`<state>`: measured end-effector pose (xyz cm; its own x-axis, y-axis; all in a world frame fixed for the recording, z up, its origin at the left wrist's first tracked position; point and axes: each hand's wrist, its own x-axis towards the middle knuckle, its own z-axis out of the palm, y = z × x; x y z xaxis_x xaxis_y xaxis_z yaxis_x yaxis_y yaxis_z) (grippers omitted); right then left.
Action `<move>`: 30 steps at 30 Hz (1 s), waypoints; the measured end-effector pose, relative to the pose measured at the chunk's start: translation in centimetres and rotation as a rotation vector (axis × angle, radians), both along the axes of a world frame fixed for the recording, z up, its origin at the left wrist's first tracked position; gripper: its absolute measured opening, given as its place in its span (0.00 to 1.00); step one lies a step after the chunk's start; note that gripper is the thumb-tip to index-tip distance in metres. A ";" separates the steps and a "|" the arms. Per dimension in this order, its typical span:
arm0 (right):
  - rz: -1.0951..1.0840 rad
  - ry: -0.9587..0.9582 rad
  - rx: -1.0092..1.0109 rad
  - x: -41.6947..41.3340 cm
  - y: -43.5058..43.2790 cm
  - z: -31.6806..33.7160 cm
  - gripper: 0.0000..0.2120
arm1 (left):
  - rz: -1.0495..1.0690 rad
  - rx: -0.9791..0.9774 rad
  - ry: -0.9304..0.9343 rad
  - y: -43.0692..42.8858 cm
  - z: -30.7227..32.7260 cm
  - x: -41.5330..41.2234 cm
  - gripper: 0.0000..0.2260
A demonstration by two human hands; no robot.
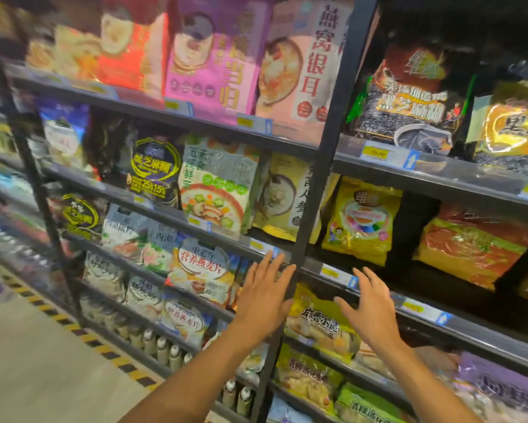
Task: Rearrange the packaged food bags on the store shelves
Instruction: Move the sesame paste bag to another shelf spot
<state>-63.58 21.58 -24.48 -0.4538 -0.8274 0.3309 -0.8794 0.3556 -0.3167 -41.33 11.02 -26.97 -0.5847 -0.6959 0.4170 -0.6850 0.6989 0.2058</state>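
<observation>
Packaged food bags fill dark metal shelves. My left hand (264, 296) is open with fingers spread, raised in front of the black upright post (310, 190) and the shelf edge, holding nothing. My right hand (368, 309) is also open, hovering in front of a yellow-green snack bag (313, 326) on the shelf below. Above the hands stand a yellow bag with a rainbow circle (363, 221), a pale yellow porridge bag (284, 196) and a grey-green vegetable bag (217, 187). An oatmeal bag (200, 270) sits left of my left hand.
The top shelf holds pink and purple bags (214, 53) and black sesame bags (409, 96). An orange-red bag (473, 248) sits at right beside a dark gap (409, 236). Bottles (162, 349) line the lowest shelf. A floor with yellow-black tape (73, 328) lies at left.
</observation>
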 end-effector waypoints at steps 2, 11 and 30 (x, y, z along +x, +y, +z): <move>0.033 0.030 0.006 2.8 -0.2 -0.3 0.38 | 0.066 0.015 -0.013 0.2 -0.2 3.9 0.31; 0.235 0.070 0.019 14.7 -3.3 -0.8 0.37 | 0.324 0.084 -0.039 0.8 -1.6 19.4 0.32; 0.674 -0.074 0.032 35.6 -20.1 -3.6 0.34 | 0.771 0.139 -0.086 -2.7 -2.8 41.2 0.34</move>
<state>-28.03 1.45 -28.08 0.1439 -0.9463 0.2895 -0.8888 -0.2522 -0.3826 -0.16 8.28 -29.79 0.0580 -0.9607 0.2714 -0.9834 -0.0082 0.1812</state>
